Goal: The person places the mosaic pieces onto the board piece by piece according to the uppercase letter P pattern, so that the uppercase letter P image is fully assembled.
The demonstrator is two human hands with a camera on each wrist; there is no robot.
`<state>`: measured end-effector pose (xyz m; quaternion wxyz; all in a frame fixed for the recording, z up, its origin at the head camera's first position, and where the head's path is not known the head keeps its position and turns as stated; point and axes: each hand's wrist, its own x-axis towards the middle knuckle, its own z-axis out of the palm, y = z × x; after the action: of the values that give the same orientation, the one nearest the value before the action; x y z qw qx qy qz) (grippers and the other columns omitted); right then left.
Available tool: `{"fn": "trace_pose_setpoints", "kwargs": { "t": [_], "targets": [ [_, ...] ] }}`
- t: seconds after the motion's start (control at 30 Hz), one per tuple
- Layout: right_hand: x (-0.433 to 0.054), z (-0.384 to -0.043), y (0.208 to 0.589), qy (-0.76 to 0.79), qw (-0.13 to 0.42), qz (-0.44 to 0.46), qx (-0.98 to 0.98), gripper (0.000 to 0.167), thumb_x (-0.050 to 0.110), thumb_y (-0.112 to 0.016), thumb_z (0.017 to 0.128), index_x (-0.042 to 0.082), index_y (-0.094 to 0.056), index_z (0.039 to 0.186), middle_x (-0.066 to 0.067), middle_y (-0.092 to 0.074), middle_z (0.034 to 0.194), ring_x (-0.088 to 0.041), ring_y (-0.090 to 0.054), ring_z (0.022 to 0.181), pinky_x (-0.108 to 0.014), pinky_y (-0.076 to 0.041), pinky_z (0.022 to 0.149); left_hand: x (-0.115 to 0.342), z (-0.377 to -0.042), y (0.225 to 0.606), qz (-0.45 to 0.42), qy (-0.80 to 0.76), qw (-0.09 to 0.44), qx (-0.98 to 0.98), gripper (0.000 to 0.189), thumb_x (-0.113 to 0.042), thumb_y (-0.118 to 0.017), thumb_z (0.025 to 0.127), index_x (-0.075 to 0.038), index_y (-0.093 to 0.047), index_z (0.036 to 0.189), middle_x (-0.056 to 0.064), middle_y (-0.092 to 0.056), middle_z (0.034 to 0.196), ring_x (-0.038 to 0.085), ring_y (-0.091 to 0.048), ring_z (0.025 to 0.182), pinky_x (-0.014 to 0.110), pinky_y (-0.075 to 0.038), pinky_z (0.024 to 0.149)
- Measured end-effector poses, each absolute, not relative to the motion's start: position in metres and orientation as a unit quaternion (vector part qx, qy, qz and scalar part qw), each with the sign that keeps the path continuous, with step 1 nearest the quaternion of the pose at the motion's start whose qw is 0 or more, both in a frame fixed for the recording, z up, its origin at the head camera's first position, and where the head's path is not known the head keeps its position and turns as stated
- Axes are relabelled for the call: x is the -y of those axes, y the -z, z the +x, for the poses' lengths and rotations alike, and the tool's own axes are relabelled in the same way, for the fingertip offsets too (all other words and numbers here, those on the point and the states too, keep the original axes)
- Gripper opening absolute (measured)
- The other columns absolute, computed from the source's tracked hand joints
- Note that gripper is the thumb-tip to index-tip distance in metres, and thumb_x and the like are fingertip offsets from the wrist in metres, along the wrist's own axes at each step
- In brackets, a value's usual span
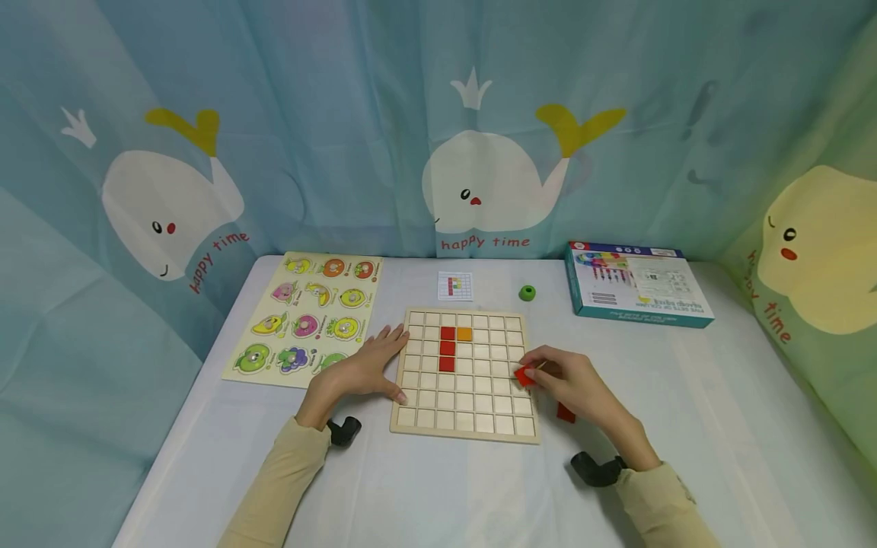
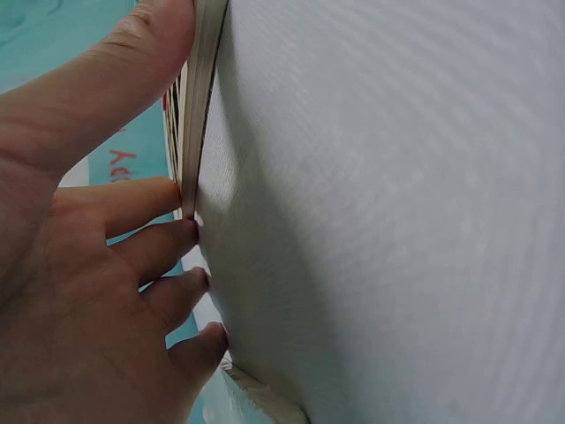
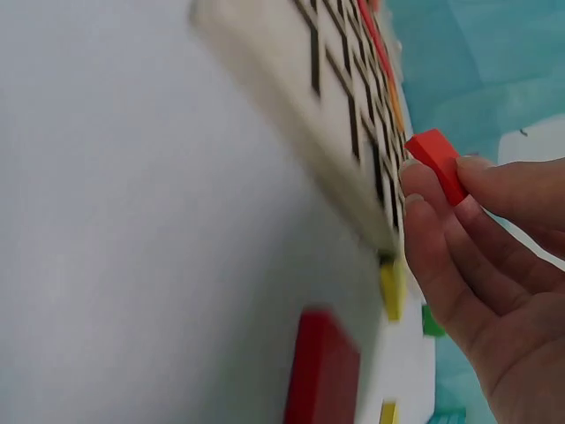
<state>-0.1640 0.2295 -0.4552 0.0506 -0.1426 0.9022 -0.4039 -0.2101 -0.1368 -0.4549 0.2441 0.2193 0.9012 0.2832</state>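
Observation:
A light wooden grid board point(image 1: 463, 438) lies on the table with three red tiles point(image 1: 447, 348) in one column and an orange tile point(image 1: 464, 334) beside the top one. Over the board's right edge, my right hand point(image 1: 572, 384) pinches another red tile point(image 3: 437, 164) between thumb and fingertips. My left hand point(image 1: 366, 364) has its fingers spread and touches the board's left edge. Just below the right hand a loose red tile point(image 1: 566, 412) lies on the cloth. In the right wrist view a yellow piece point(image 3: 391, 289) shows by the board's edge.
Behind the board are a pattern card point(image 1: 455, 286) and a small green bead point(image 1: 527, 293). A fruit puzzle board point(image 1: 274, 358) lies at the left. At the back right sits a flat box point(image 1: 637, 285), near the hanging curtain point(image 1: 356, 152).

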Motion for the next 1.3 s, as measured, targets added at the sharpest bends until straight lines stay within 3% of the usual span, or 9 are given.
{"fn": "trace_pose_setpoints", "kwargs": {
  "t": [0.23, 0.57, 0.87, 1.13, 1.3],
  "targets": [
    [-0.207, -0.172, 0.449, 0.406, 0.052, -0.160, -0.898, 0.019, 0.003, -0.068, 0.096, 0.004, -0.072, 0.115, -0.010, -0.074, 0.110, -0.022, -0.072, 0.095, -0.042, -0.062, 0.091, 0.136, -0.210, 0.454, 0.217, -0.282, 0.243, -0.902, 0.116, -0.030, -0.090, 0.078, -0.003, -0.017, 0.164, 0.013, -0.003, 0.174, 0.034, 0.003, 0.161, 0.052, -0.003, 0.131],
    [-0.181, -0.182, 0.447, 0.420, 0.068, -0.164, -0.890, 0.023, 0.005, -0.073, 0.094, 0.006, -0.074, 0.117, -0.012, -0.074, 0.115, -0.023, -0.075, 0.096, -0.045, -0.061, 0.092, 0.136, -0.210, 0.455, 0.219, -0.279, 0.240, -0.904, 0.116, -0.029, -0.090, 0.078, -0.003, -0.017, 0.164, 0.012, -0.003, 0.174, 0.033, 0.003, 0.161, 0.051, -0.003, 0.131],
    [-0.165, -0.185, 0.450, 0.426, 0.071, -0.205, -0.879, 0.027, 0.001, -0.073, 0.092, -0.001, -0.074, 0.119, -0.016, -0.074, 0.113, -0.022, -0.074, 0.091, -0.041, -0.063, 0.088, 0.136, -0.211, 0.456, 0.218, -0.280, 0.240, -0.904, 0.116, -0.030, -0.091, 0.077, -0.003, -0.018, 0.164, 0.012, -0.003, 0.174, 0.032, 0.004, 0.161, 0.051, -0.003, 0.131],
    [-0.150, -0.184, 0.451, 0.420, 0.093, -0.229, -0.873, 0.025, 0.001, -0.075, 0.090, -0.001, -0.075, 0.115, -0.010, -0.075, 0.104, -0.014, -0.071, 0.086, -0.025, -0.060, 0.080, 0.136, -0.212, 0.454, 0.224, -0.275, 0.244, -0.903, 0.116, -0.029, -0.091, 0.078, -0.003, -0.018, 0.164, 0.011, -0.003, 0.174, 0.033, 0.003, 0.161, 0.051, -0.003, 0.131],
    [-0.141, -0.184, 0.453, 0.414, 0.104, -0.237, -0.873, 0.023, 0.005, -0.078, 0.088, -0.001, -0.076, 0.111, -0.007, -0.076, 0.099, -0.011, -0.069, 0.084, -0.022, -0.059, 0.077, 0.140, -0.213, 0.455, 0.234, -0.276, 0.246, -0.899, 0.118, -0.029, -0.092, 0.076, -0.003, -0.018, 0.164, 0.012, -0.004, 0.174, 0.034, 0.003, 0.161, 0.052, -0.004, 0.131]
  ]
}}
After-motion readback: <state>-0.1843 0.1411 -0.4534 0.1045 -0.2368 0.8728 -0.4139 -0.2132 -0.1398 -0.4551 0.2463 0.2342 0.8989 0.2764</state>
